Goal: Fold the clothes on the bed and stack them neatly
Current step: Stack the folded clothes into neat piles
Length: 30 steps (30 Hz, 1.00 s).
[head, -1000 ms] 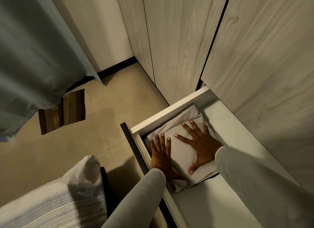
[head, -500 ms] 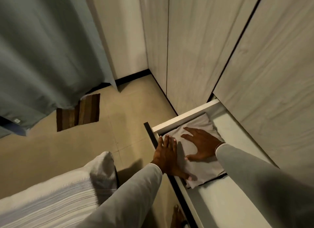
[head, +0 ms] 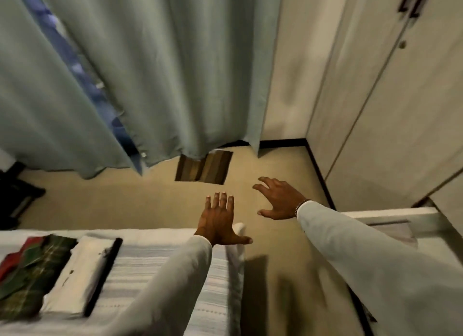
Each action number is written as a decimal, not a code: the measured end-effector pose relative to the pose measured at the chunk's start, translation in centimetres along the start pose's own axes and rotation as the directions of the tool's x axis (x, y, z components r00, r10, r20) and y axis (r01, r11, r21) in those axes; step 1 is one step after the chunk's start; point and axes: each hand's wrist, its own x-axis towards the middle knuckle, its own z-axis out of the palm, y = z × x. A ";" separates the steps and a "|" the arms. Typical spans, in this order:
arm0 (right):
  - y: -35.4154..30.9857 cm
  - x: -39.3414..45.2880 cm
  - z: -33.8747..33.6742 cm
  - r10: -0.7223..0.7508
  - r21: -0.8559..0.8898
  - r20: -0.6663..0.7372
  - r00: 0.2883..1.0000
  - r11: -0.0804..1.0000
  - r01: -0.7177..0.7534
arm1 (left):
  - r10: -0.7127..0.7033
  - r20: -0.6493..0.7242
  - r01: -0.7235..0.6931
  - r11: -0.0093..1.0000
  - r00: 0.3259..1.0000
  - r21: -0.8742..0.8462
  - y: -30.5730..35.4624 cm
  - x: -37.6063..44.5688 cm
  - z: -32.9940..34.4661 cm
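Observation:
Both hands hang empty in the air with fingers spread. My left hand (head: 219, 221) is above the far corner of the bed (head: 162, 268). My right hand (head: 280, 199) hovers over the floor between the bed and the open drawer (head: 390, 214). A folded grey garment (head: 397, 231) lies in the drawer, partly hidden by my right sleeve. On the bed at the left lie a folded white garment with a black edge (head: 82, 275) and a green plaid garment with red (head: 27, 268), side by side.
A pale green curtain (head: 140, 72) hangs ahead, with a brown striped mat (head: 204, 169) on the beige floor below it. Wardrobe doors (head: 390, 97) fill the right. A dark object (head: 17, 195) stands at the far left.
Both hands lifted off the folded grey garment in the drawer and swung left, open. The view turned from the drawer toward the bed and curtain.

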 end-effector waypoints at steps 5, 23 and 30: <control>-10.8 8.7 -1.6 -0.130 -0.028 0.030 0.991 0.991 0.131 | -0.262 -0.019 0.259 0.962 0.965 -0.088 -11.7 -7.5 1.7; -42.3 29.8 6.1 -0.508 0.247 0.417 0.754 0.862 0.444 | -0.792 0.492 0.768 -0.046 0.361 -0.639 -33.1 -27.9 19.3; -46.8 38.6 12.6 -0.488 0.399 0.465 0.739 0.860 0.317 | -0.673 0.737 0.474 -0.627 0.070 -0.618 -37.2 -25.7 26.4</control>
